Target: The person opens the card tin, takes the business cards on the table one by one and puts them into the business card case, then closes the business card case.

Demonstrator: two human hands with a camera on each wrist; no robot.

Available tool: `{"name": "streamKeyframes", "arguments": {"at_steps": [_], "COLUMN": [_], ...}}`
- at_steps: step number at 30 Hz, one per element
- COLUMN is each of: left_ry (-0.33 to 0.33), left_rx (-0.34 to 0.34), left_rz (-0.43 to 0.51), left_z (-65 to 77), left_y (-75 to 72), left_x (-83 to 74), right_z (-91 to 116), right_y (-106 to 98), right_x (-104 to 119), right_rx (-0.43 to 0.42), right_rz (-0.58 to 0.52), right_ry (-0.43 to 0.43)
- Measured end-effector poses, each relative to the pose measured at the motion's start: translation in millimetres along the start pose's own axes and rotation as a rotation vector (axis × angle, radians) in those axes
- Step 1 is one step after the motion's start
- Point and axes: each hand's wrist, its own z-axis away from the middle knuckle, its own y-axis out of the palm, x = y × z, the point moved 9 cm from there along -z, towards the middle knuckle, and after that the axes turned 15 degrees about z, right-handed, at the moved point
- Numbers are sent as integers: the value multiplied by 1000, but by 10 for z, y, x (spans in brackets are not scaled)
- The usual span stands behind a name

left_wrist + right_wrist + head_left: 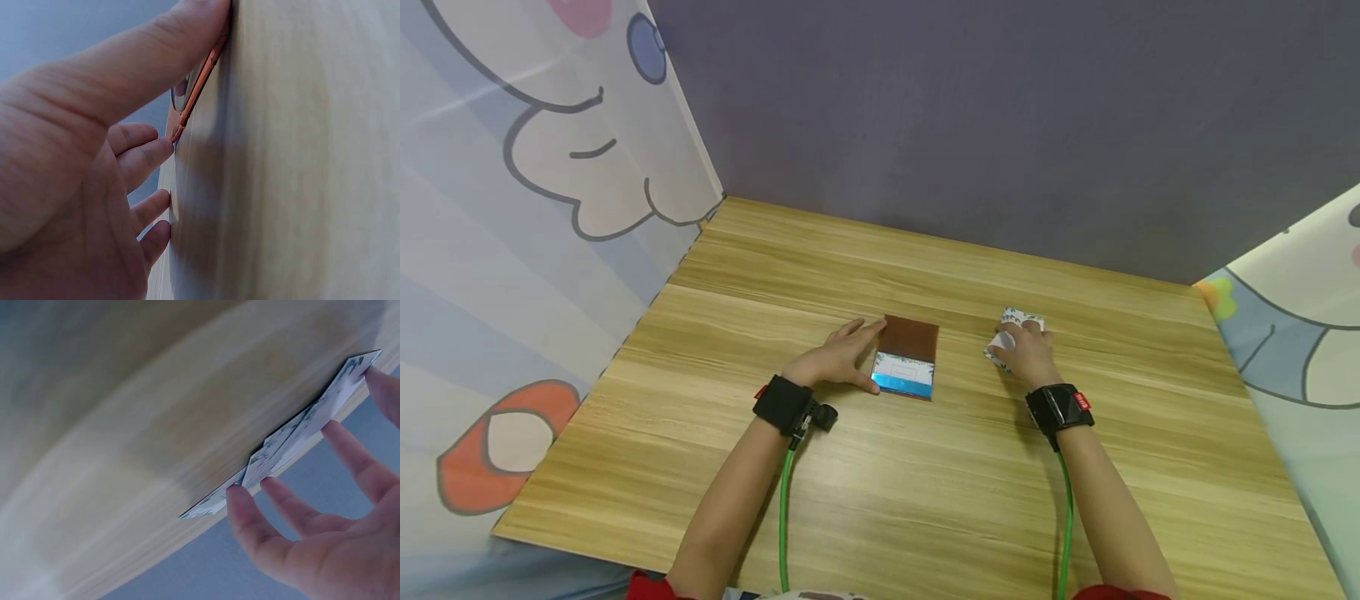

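Observation:
A flat brown case (910, 337) lies on the table, with a white leaf-patterned card (904, 368) and a shiny blue strip across its near half. My left hand (838, 357) rests at its left side, thumb and fingers spread and reaching its edge. In the left wrist view the case shows as a thin copper-brown edge (199, 87) beside the thumb. To the right, my right hand (1028, 354) touches several white cards with leafy borders (1013, 317). In the right wrist view these cards (294, 440) overlap unevenly on the tabletop, under spread fingertips.
The wood-grain table (940, 492) meets a grey panel (955, 125) at the back. Cartoon-printed cloth (535, 292) hangs on the left, with more on the right. Each wrist wears a black strap device, and a green cable (784, 517) trails from the left one.

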Motion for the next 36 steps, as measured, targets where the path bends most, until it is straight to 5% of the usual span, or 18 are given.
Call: {"name": "streamKeyframes", "arguments": {"at_steps": [15,25,36], "left_ry": [3,11,9], "left_rx": [2,7,5], "left_rz": [-21,-5,-4], "left_z": [2,14,16], "left_y": [0,4,0], "left_x": [-5,-19,-24], "right_z": [58,111,133], "right_y": [-14,12,-31], "right_x": [-20,-153,-63], "right_rx": [47,60,25], "right_rz": [-84,-150,-143], "right_ry": [56,166,103]}}
